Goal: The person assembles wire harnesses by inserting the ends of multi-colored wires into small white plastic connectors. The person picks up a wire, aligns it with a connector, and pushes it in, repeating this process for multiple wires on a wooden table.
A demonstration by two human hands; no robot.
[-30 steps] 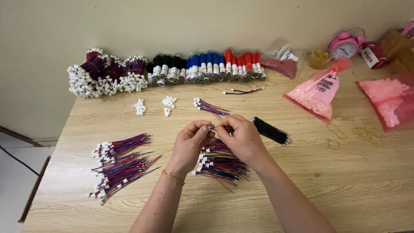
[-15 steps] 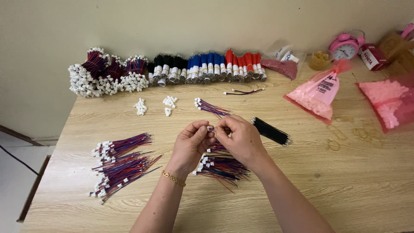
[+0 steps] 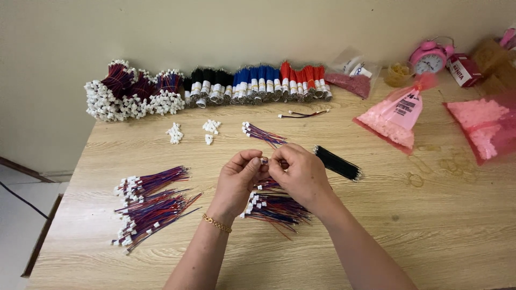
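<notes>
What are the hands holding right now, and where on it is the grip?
Both hands, left hand and right hand, pinch a small white connector between their fingertips, above the wire pile. Its attached wires are hidden.

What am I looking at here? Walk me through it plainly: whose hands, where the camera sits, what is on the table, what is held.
There is no machine: a person works with two bare hands, filmed by a camera on their head looking down. The left hand, with a gold bracelet, and the right hand meet over a wooden table and pinch a small white connector between the fingertips. Under the hands lies a loose pile of red and blue wires with white plugs; two similar piles lie to the left. A black wire bundle lies right of the hands. Along the wall runs a row of bundled wires, black, blue and red. Pink bags of small parts and a pink alarm clock sit at the far right.
</notes>
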